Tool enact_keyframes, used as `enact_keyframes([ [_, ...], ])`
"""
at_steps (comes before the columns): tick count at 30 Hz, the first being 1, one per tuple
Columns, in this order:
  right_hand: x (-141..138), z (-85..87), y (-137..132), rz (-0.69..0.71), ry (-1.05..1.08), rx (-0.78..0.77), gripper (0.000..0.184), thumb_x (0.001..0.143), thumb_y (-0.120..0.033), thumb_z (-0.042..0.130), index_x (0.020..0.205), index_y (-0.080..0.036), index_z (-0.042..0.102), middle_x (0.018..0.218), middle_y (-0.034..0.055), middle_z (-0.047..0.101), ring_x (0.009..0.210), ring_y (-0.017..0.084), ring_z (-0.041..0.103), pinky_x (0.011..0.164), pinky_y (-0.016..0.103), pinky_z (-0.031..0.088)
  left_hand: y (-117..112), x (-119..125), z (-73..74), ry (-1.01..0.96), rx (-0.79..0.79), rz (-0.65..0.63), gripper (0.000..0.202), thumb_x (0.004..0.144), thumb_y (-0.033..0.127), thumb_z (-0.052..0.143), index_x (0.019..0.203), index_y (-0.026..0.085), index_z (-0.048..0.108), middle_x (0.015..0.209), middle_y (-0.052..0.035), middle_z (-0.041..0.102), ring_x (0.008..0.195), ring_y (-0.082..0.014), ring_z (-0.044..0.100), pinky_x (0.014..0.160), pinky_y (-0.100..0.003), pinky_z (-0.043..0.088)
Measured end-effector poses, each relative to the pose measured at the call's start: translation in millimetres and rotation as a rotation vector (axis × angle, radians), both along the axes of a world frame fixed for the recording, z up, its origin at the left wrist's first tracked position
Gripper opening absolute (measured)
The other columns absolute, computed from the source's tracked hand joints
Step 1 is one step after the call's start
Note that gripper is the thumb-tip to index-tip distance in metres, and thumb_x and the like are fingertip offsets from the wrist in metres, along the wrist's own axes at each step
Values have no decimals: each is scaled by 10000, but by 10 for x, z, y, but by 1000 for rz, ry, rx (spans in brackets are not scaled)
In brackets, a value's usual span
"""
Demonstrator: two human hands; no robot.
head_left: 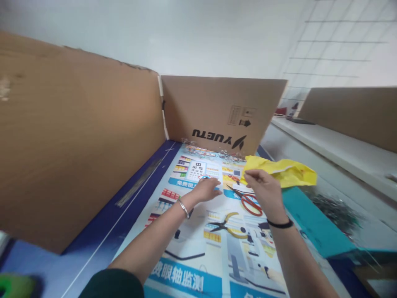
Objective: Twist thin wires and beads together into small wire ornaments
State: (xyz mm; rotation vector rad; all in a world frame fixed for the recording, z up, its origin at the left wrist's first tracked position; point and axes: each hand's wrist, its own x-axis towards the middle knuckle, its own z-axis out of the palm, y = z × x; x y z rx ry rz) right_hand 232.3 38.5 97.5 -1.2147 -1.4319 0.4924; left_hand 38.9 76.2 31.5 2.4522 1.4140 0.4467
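My right hand (263, 188) is closed in a pinch on the edge of a yellow plastic bag (287, 171) that lies at the right of the printed poster (192, 248). My left hand (207, 188) rests on the poster with its fingers curled, next to a small round thing I cannot make out. Red-handled scissors (248, 201) lie just below my right hand. Yellow-handled pliers (228, 225) lie nearer to me, between my two forearms.
A tall cardboard wall (77, 153) stands along the left and a YUETU cardboard box (217, 111) at the back, with small shiny bits along its foot. A teal sheet (313, 223) and a pile of metal pieces (336, 209) lie at the right. A green object (15, 285) sits bottom left.
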Motion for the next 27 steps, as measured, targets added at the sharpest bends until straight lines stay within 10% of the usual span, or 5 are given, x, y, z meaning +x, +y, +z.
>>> enact_keyframes([
  [6, -595, -778, 3, 293, -129, -333, 217, 670, -356, 567, 761, -167, 622, 601, 7, 613, 497, 145, 551, 464, 261, 466, -338, -1222, 129, 49, 3, 375, 240, 856, 308, 473, 1005, 228, 643, 1068, -38, 671, 1003, -178, 602, 855, -248, 436],
  [12, -815, -1155, -159, 372, -575, -227, 193, 745, -295, 460, 756, -213, 635, 750, 25, 651, 683, 183, 600, 648, 299, 462, -496, -2227, 104, 147, 5, 854, 209, 844, 270, 479, 978, 196, 623, 1064, -118, 629, 950, -240, 612, 781, -332, 462],
  [27, -814, -1211, -165, 404, -679, -250, 192, 807, -304, 434, 814, -219, 606, 863, 28, 634, 792, 186, 585, 723, 304, 438, -427, -2568, -334, 309, -36, 1003, 244, 879, 303, 508, 1054, 148, 578, 1075, -85, 594, 961, -195, 581, 816, -380, 487],
])
